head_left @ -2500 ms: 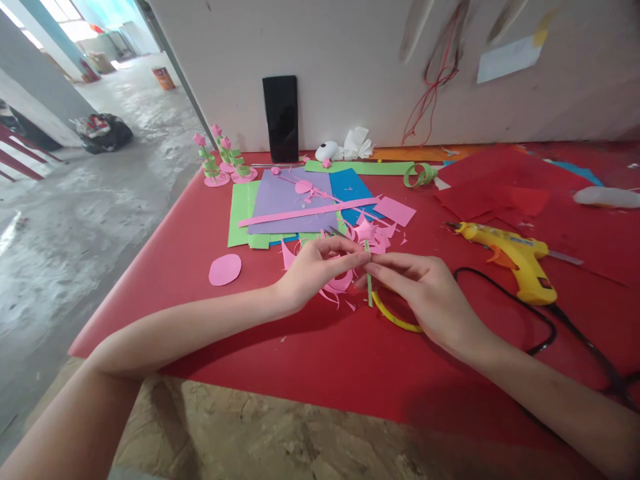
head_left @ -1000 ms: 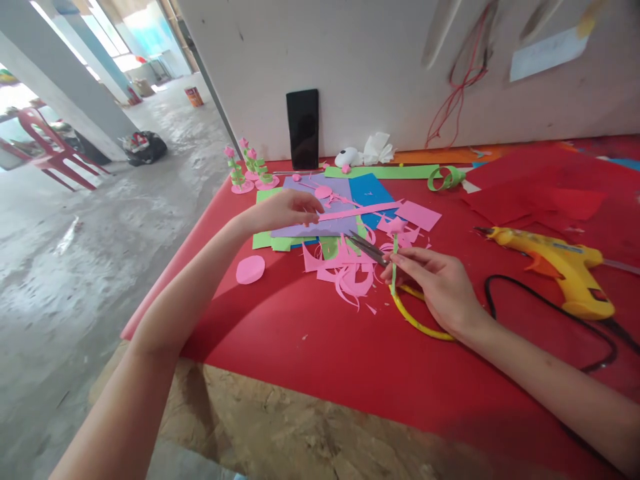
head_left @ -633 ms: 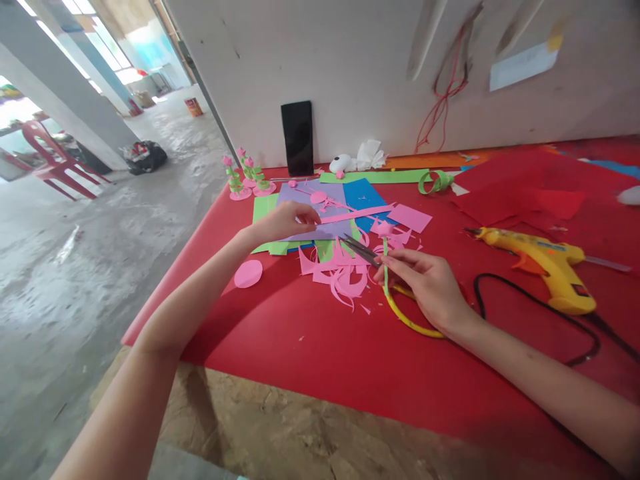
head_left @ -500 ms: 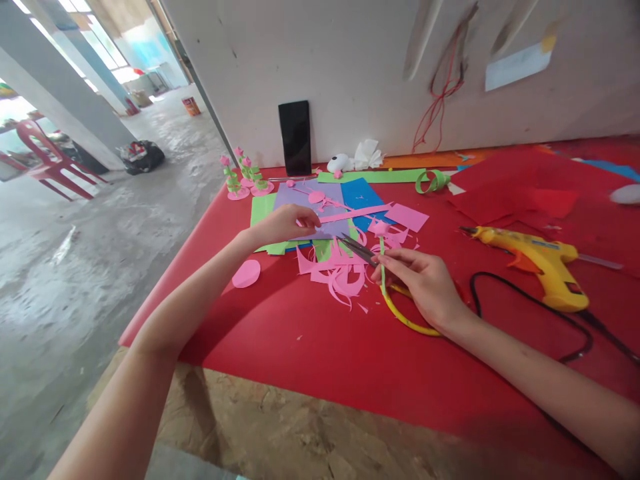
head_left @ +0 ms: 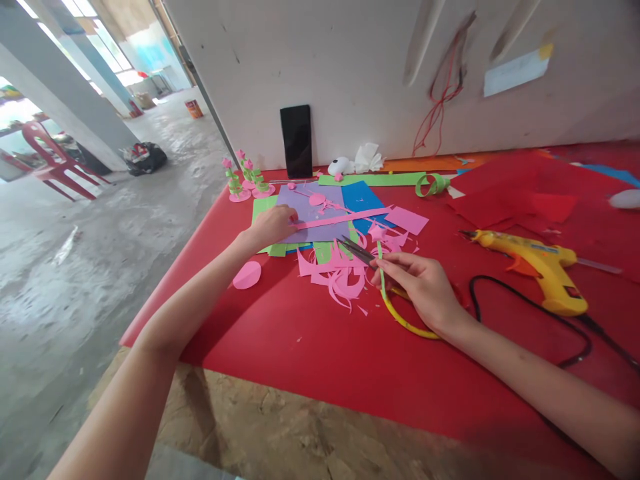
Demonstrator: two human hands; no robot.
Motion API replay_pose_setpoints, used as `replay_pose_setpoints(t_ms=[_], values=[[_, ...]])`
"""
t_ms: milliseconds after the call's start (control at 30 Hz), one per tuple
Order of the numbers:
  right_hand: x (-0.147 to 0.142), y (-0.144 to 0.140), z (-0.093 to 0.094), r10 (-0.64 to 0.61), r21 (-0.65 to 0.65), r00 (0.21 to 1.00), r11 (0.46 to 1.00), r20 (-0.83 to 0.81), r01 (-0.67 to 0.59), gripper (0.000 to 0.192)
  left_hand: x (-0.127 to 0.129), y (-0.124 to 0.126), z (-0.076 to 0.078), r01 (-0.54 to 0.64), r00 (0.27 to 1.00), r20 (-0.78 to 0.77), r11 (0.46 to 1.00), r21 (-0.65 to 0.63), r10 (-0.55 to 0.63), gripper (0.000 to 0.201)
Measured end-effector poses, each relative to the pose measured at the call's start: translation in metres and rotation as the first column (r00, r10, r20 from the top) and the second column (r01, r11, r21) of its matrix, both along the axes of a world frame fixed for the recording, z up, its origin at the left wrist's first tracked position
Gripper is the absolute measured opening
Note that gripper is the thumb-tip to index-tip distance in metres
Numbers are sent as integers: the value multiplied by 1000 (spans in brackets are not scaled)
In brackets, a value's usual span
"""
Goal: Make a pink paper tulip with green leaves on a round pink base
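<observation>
My right hand (head_left: 425,287) pinches a thin green paper stem (head_left: 381,270) topped with a small pink paper flower (head_left: 376,233), held just above a pile of pink paper scraps (head_left: 340,273). My left hand (head_left: 273,225) reaches out over a stack of green, purple and blue sheets (head_left: 320,207), and its fingers close on the left end of a long pink paper strip (head_left: 345,218) lying across them. Scissors (head_left: 357,250) with a yellow handle loop (head_left: 407,323) lie between my hands, under my right fingers.
A yellow glue gun (head_left: 540,263) with a black cord lies to the right. Three finished paper flowers (head_left: 245,177) stand at the table's back left, a black phone (head_left: 296,140) leans on the wall, a pink disc (head_left: 247,275) lies near the left edge, and red sheets (head_left: 505,190) at the back right.
My left hand left the stem, reached out to the paper stack and took the end of the pink strip, pulling it a little to the left. My right hand kept hold of the stem.
</observation>
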State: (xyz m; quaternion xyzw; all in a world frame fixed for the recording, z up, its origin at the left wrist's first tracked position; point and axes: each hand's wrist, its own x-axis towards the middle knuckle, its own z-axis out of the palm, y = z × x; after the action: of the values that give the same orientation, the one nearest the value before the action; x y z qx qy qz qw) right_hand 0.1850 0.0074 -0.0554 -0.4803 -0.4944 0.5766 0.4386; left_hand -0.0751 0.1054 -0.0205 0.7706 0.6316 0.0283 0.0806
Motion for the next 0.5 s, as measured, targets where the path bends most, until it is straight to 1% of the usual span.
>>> replay_pose_setpoints(t_ms=[233, 500], values=[[0, 0, 1, -5, -26, 1000, 1000, 7, 5, 46, 1, 0, 0, 8, 999, -34, 1000, -10, -8, 33], [-1, 0, 3, -8, -46, 1000, 999, 6, 8, 48, 2, 2, -2, 5, 1000, 4, 1000, 5, -5, 31]])
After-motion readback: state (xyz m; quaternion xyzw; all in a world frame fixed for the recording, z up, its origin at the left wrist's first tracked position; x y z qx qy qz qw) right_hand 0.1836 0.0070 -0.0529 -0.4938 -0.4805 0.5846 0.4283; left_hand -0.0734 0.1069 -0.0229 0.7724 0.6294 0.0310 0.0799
